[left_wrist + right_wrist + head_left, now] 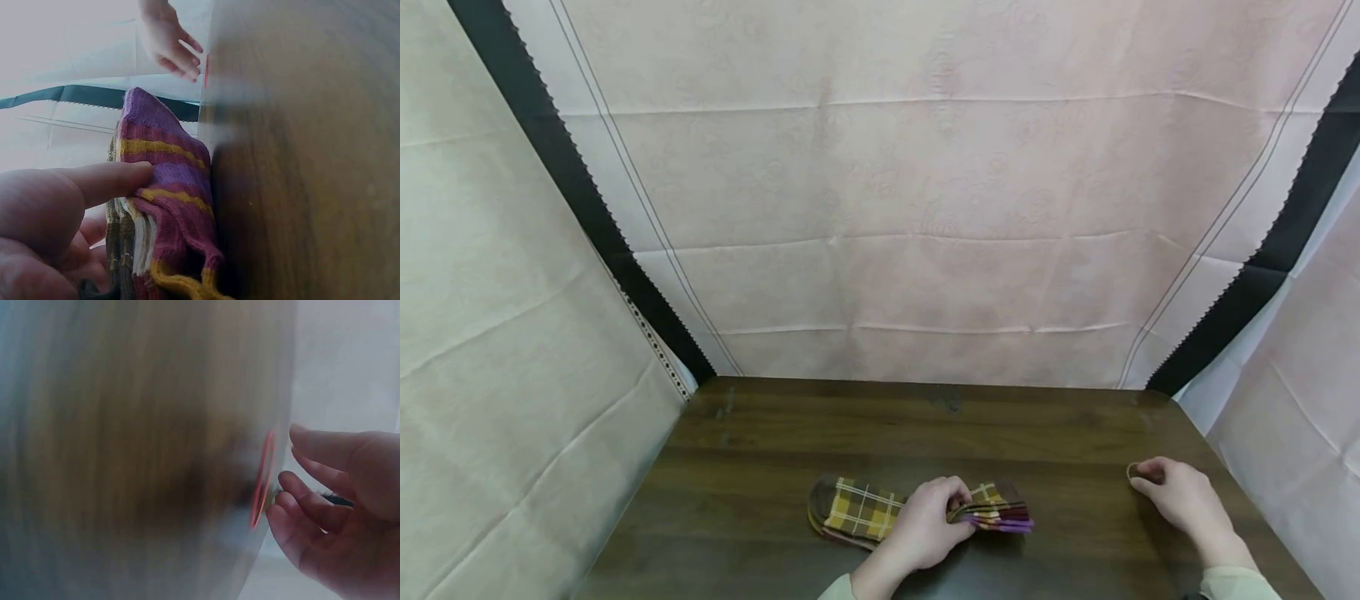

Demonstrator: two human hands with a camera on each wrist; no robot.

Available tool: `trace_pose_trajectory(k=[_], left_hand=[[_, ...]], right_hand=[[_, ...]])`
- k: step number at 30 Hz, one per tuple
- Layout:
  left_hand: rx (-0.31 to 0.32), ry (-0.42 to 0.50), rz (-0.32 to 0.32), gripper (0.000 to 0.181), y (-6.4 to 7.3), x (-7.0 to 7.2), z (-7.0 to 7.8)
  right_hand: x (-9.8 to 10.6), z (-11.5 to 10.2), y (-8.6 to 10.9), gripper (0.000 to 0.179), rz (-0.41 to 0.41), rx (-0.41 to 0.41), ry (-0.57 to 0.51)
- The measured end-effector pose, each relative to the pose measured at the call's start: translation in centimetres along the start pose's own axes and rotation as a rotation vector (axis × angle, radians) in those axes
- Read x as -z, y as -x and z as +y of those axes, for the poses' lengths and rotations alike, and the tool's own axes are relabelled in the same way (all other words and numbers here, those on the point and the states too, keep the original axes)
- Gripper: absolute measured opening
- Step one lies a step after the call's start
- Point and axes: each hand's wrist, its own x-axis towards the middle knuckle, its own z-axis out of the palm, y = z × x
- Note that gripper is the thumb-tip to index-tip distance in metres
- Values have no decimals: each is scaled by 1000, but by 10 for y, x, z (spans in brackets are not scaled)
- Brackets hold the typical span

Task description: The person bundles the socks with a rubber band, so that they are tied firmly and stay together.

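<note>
My left hand (928, 521) grips a stack of folded socks (861, 510) on the table, its thumb pressing the near side. Yellow-and-brown plaid faces up in the head view; the left wrist view shows purple, maroon and yellow striped socks (178, 159) layered beside brown and white ones. Off to the right, my right hand (1183, 500) is low over the tabletop, its fingers loosely bent and the thumb apart from them. Just by those fingertips is a thin reddish loop, like a rubber band (261, 487); whether they touch it is unclear.
A dark brown wooden table (820, 425) lies beneath both hands. Pale fabric walls (925, 208) with black strips (587, 200) along the seams enclose it at the back and sides. The right hand is near the table's right edge.
</note>
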Motion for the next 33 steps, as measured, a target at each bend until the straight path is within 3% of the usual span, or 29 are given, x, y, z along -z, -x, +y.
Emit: trace_pose_trajectory(k=[5,10,14,16,19,24,26,29,33], left_hand=[[13,45,-11,21,-1,0,-1],[23,61,-23,20,-2,0,-4],[24,62,-19,20,-1,2,-4],[22,66,-16,20,-1,3,-3],[27,75,-20,20,0,5,-3],[27,85,-29,20,0,7,-5],[21,86,-28,20,-1,6,-6],[14,86,-24,20,-2,6,-6],[18,88,-24,19,-3,6,-7]], right_hand=[[-1,17,-2,14,-60,42,95],[-5,15,-2,16,-103,39,192],[-11,4,-1,17,-97,4,159],[-15,-7,-1,18,-62,9,75],[-21,-29,4,21,-22,15,-148],[-30,-68,12,32,-78,-74,-754],[-34,-79,16,33,-124,-112,-937],[-38,-89,21,29,-230,-143,-1050],[-45,-99,29,17,-309,-156,-1043]])
